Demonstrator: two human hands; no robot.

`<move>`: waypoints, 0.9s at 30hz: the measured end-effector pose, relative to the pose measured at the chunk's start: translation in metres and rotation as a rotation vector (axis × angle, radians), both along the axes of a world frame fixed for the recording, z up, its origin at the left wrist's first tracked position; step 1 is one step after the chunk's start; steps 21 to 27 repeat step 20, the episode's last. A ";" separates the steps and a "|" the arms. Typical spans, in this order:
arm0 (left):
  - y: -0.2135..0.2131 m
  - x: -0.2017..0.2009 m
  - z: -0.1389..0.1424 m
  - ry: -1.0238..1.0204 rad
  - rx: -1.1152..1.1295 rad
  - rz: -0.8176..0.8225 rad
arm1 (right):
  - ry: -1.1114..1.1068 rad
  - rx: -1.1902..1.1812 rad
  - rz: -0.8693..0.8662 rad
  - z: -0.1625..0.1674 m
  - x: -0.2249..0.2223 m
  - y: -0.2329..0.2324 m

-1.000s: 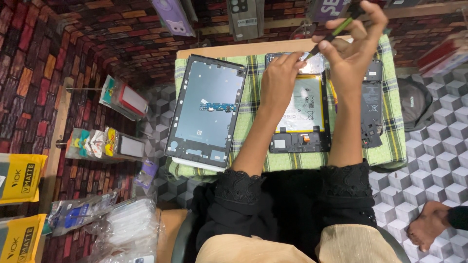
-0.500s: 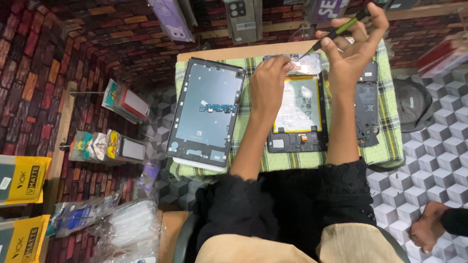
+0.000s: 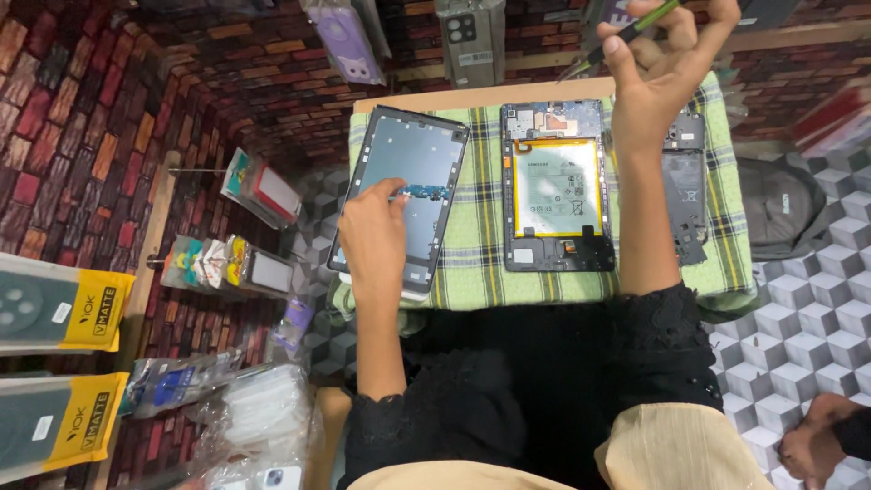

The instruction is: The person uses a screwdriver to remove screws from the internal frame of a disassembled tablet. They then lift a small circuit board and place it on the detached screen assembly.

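Small blue circuit-board strip (image 3: 425, 191) lies on the inner face of the detached grey tablet screen panel (image 3: 402, 200), left part of the green-and-yellow checked cloth (image 3: 476, 263). Left hand (image 3: 372, 238) rests on the panel, fingertips pinching the strip's near end. Right hand (image 3: 667, 68) is raised above the cloth's far edge, fingers closed around green-handled tweezers (image 3: 626, 34). Between the hands: opened tablet body with pale rectangular battery (image 3: 557, 189). Black back cover (image 3: 685, 195) lies just right, partly hidden by the forearm.
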State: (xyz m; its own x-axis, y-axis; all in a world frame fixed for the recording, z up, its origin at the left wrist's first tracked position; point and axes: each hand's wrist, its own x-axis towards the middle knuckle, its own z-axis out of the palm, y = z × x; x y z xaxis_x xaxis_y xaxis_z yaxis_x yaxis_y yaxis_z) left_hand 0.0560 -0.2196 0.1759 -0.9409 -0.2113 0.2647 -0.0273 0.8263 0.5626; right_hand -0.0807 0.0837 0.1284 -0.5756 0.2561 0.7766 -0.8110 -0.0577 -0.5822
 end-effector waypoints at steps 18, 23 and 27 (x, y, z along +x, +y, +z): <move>0.241 -0.103 -0.097 0.210 -0.353 -0.467 | -0.163 0.161 -0.339 -0.023 0.122 0.073; 0.248 -0.110 -0.107 0.176 -0.373 -0.484 | -0.238 0.111 -0.339 -0.030 0.132 0.076; 0.248 -0.110 -0.107 0.176 -0.373 -0.484 | -0.238 0.111 -0.339 -0.030 0.132 0.076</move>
